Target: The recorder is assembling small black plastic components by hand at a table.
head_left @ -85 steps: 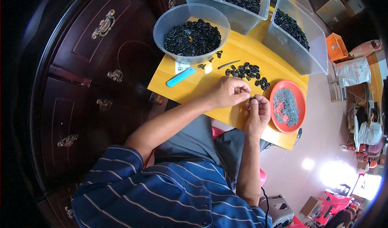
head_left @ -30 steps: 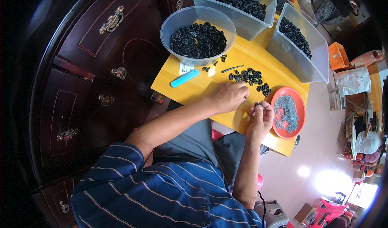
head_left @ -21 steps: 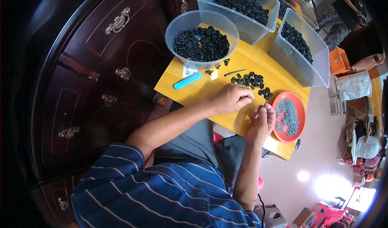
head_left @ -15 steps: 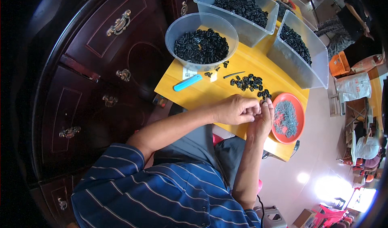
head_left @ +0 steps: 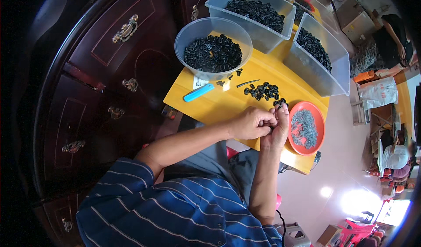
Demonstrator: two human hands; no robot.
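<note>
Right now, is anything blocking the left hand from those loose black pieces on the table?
Nothing visible: only yellow tabletop shows between the left hand and the main bunch of loose black pieces. The right hand is beside, not between.

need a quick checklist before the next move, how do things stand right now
1. Left hand and right hand over the yellow table: ok, close together.
2. Loose black pieces near: ok, just beyond the hands.
3. Red bowl upright: ok, beside the right hand.
4. Blue tool clear of the hands: ok, lying apart.
5. What the hands grip: cannot tell, too covered.
</note>
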